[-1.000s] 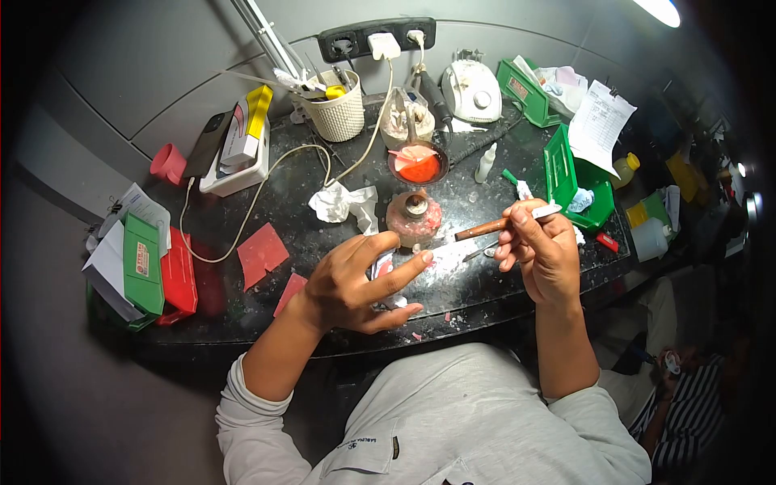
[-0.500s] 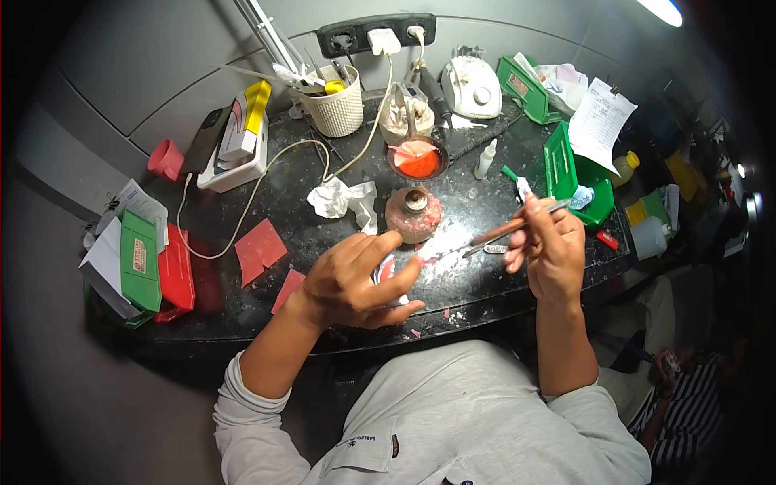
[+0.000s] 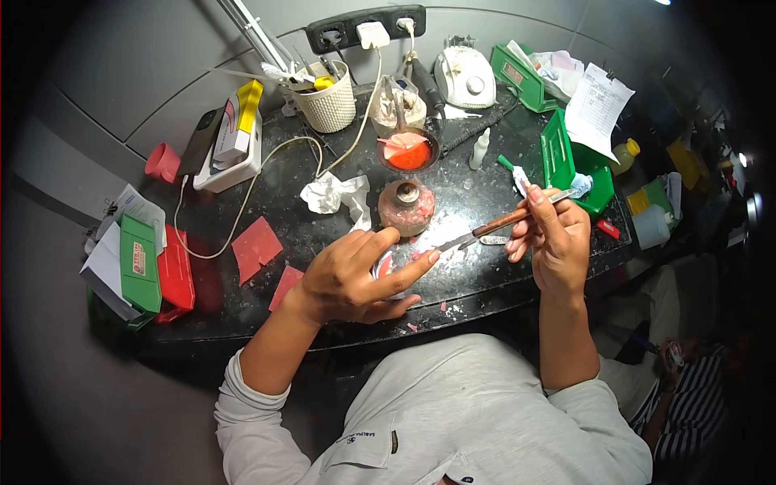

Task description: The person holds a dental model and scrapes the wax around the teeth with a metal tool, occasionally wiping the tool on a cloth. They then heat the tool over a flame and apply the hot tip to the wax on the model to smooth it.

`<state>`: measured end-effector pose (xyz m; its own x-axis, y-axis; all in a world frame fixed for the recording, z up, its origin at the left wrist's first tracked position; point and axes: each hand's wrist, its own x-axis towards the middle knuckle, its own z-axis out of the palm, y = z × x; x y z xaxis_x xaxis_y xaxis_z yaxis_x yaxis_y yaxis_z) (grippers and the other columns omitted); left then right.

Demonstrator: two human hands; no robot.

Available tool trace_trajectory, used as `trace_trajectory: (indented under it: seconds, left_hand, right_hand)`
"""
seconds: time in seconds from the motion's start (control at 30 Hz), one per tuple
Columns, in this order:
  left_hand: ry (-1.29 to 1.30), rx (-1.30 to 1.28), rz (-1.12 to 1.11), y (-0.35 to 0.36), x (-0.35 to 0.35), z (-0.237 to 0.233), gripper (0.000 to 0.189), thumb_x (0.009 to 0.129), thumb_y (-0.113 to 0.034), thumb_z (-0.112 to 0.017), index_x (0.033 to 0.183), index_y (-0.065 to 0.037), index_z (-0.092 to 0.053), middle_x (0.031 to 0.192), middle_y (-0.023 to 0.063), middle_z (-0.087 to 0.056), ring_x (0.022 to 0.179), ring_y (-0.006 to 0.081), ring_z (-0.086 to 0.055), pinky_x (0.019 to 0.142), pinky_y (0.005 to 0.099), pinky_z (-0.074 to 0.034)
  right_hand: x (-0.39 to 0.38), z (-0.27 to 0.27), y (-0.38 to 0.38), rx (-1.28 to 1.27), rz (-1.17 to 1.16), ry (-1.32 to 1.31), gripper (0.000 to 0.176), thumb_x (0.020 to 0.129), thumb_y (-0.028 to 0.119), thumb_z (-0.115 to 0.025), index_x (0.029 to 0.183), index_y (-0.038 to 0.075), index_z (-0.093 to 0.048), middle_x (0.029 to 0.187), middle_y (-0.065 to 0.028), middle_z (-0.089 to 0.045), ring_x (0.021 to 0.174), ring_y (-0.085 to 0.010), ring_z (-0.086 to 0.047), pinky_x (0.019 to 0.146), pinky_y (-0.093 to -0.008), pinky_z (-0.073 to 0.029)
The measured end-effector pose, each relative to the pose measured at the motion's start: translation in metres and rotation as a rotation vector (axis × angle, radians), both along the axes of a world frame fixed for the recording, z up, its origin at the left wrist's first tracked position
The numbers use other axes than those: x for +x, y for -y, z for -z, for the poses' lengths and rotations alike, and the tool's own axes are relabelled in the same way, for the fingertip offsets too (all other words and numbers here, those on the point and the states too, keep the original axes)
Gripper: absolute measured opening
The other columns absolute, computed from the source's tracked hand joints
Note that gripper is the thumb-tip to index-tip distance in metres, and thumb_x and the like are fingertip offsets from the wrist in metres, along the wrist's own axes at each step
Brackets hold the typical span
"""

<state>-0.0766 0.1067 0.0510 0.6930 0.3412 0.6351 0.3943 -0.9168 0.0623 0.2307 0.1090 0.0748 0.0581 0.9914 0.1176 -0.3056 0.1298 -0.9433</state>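
My left hand (image 3: 352,275) curls around a white dental cast with pink wax (image 3: 385,265), mostly hidden by the fingers. Its index finger is stretched out, the fingertip right at the blade tip of a wax knife. That wax knife (image 3: 505,221), with a brown wooden handle and metal ends, is gripped between thumb and fingers of my right hand (image 3: 556,238). Just beyond the left hand stands a round spirit lamp (image 3: 406,212), smeared with pink. A second metal tool (image 3: 491,240) lies on the bench below the knife.
Pink wax sheets (image 3: 257,249) lie left on the black bench (image 3: 323,323). Crumpled tissue (image 3: 333,196) is near the lamp, with a small pan of red-pink wax (image 3: 408,152) behind it. A dropper bottle (image 3: 480,150) and green box (image 3: 602,190) stand right. Another person's striped sleeve (image 3: 687,404) shows lower right.
The knife's blade has come up from beside the cast to my left index fingertip, which now reaches farther right. The whole view has shifted slightly.
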Motion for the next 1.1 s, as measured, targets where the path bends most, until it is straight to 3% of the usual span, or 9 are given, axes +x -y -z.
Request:
trace_trajectory:
  seconds: [0.23, 0.33, 0.43, 0.5, 0.83, 0.9, 1.1]
  left_hand:
    - [0.013, -0.049, 0.007, 0.0, 0.003, 0.001, 0.061, 0.081, -0.035, -0.09, 0.136, -0.015, -0.074, 0.109, 0.0189, -0.066, 0.085, 0.0279, -0.068, 0.074, 0.0384, -0.06]
    - [0.026, -0.033, -0.003, -0.001, 0.002, 0.005, 0.064, 0.083, -0.038, -0.086, 0.143, -0.019, -0.071, 0.113, 0.0176, -0.064, 0.078, 0.0252, -0.064, 0.072, 0.0362, -0.057]
    - [0.051, -0.048, -0.008, 0.0, 0.001, 0.004, 0.062, 0.082, -0.038, -0.087, 0.138, -0.017, -0.072, 0.113, 0.0179, -0.064, 0.079, 0.0257, -0.065, 0.072, 0.0363, -0.057]
    - [0.028, -0.049, -0.011, 0.001, -0.002, 0.003, 0.066, 0.076, -0.035, -0.093, 0.134, -0.011, -0.071, 0.112, 0.0213, -0.066, 0.092, 0.0329, -0.071, 0.08, 0.0415, -0.061]
    - [0.085, -0.158, 0.051, 0.001, 0.002, 0.002, 0.067, 0.077, -0.037, -0.091, 0.134, -0.01, -0.068, 0.114, 0.0201, -0.065, 0.087, 0.0331, -0.07, 0.08, 0.0411, -0.059]
    - [0.175, -0.291, 0.087, 0.001, 0.0, 0.001, 0.066, 0.076, -0.038, -0.092, 0.13, -0.008, -0.068, 0.113, 0.0202, -0.065, 0.087, 0.0341, -0.07, 0.079, 0.0415, -0.059]
    - [0.141, -0.303, 0.068, 0.001, -0.003, 0.0, 0.061, 0.076, -0.039, -0.093, 0.121, -0.006, -0.067, 0.112, 0.0203, -0.064, 0.087, 0.0348, -0.069, 0.078, 0.0415, -0.058]
  right_hand:
    - [-0.004, -0.001, 0.002, 0.0, -0.019, 0.011, 0.032, 0.108, 0.024, -0.07, 0.098, -0.006, -0.068, 0.071, -0.0145, -0.07, 0.054, -0.021, -0.071, 0.045, -0.0293, -0.058]
    - [-0.004, 0.0, 0.001, 0.02, -0.038, 0.0, 0.031, 0.108, 0.023, -0.069, 0.099, -0.006, -0.068, 0.072, -0.0146, -0.071, 0.055, -0.021, -0.071, 0.046, -0.0295, -0.059]
    - [-0.001, 0.0, 0.0, 0.034, -0.039, 0.011, 0.03, 0.109, 0.022, -0.068, 0.1, -0.006, -0.068, 0.072, -0.0148, -0.071, 0.056, -0.0213, -0.072, 0.046, -0.0298, -0.059]
    - [0.0, -0.001, 0.0, 0.053, -0.05, -0.02, 0.029, 0.109, 0.022, -0.068, 0.101, -0.006, -0.068, 0.072, -0.015, -0.071, 0.056, -0.0216, -0.072, 0.046, -0.03, -0.06]
    - [-0.009, 0.007, -0.006, 0.109, -0.158, -0.001, 0.029, 0.109, 0.021, -0.067, 0.104, -0.007, -0.069, 0.077, -0.0167, -0.072, 0.061, -0.023, -0.074, 0.052, -0.0324, -0.063]
    - [-0.01, 0.004, -0.007, 0.134, -0.174, -0.002, 0.028, 0.11, 0.02, -0.067, 0.104, -0.007, -0.069, 0.077, -0.0168, -0.072, 0.062, -0.0232, -0.074, 0.052, -0.0327, -0.063]
    - [-0.011, -0.002, -0.007, 0.176, -0.173, 0.018, 0.028, 0.11, 0.019, -0.067, 0.104, -0.008, -0.068, 0.077, -0.0171, -0.073, 0.062, -0.0238, -0.075, 0.052, -0.0334, -0.063]
